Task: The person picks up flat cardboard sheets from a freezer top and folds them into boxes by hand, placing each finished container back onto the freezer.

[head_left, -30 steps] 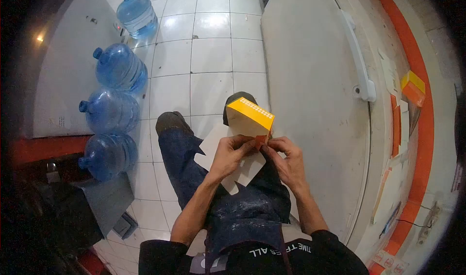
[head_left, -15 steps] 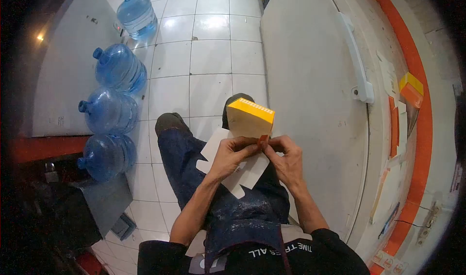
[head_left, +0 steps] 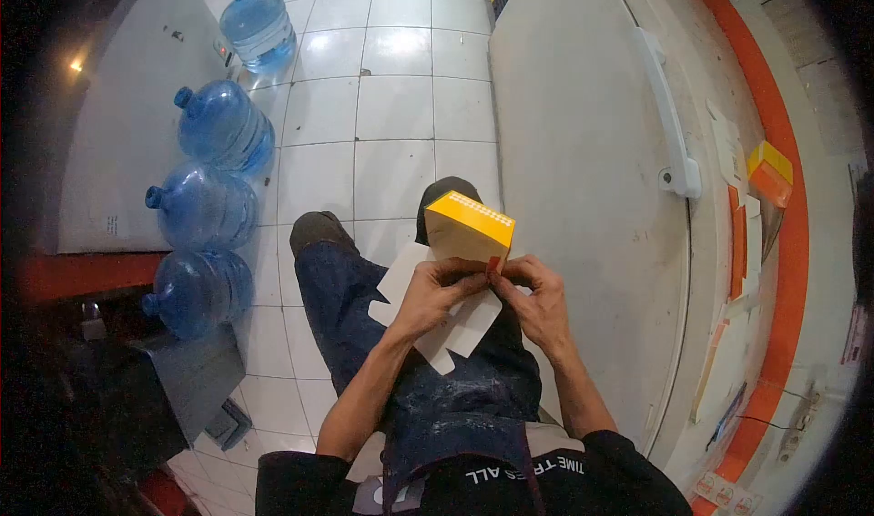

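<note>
A partly folded cardboard box (head_left: 466, 234), yellow on its upper panel with white cut-out flaps toward me, rests over my lap. My left hand (head_left: 435, 296) pinches its middle edge from the left, fingers closed on the card. My right hand (head_left: 535, 299) grips the same edge from the right, its thumb meeting the left fingertips. Between the two sets of fingertips shows a small orange-red tab of the box. The fingers cover part of the fold, so its exact joint is hidden.
Several blue water jugs (head_left: 202, 205) line the left side of the tiled floor (head_left: 393, 106). To the right stands a white chest lid with a handle (head_left: 672, 125). Flat card pieces (head_left: 742, 243) and a yellow-orange box (head_left: 772, 175) lie beyond it. A dark metal box (head_left: 193, 379) is at lower left.
The fingertips have shifted slightly at the orange-red tab, and the box has tipped a little. Both hands keep hold of the card.
</note>
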Motion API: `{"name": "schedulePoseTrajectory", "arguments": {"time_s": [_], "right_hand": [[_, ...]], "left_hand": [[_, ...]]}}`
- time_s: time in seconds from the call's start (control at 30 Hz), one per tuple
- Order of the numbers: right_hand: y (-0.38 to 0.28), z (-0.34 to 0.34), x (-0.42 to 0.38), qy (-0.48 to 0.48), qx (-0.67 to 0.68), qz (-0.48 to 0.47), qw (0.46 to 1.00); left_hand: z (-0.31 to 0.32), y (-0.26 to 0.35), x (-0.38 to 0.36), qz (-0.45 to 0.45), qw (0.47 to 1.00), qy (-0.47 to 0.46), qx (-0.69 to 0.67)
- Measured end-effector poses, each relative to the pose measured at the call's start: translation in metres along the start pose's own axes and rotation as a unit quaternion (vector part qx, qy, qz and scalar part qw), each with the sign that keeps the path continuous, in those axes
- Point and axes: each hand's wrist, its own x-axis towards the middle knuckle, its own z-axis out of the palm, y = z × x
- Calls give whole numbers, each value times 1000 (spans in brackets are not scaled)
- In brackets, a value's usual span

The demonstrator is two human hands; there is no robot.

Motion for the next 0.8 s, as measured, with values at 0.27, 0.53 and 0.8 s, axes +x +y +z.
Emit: {"name": "schedulePoseTrajectory", "arguments": {"time_s": [0.27, 0.53, 0.8], "right_hand": [[7, 10, -7, -3, 76, 84, 994], [23, 26, -10, 58, 4, -109, 992], [4, 14, 3, -14, 47, -83, 995]], "left_hand": [[1, 4, -3, 5, 999, 17, -46], [11, -1, -5, 23, 996, 81, 19], [26, 24, -21, 157, 944, 186, 225]]}}
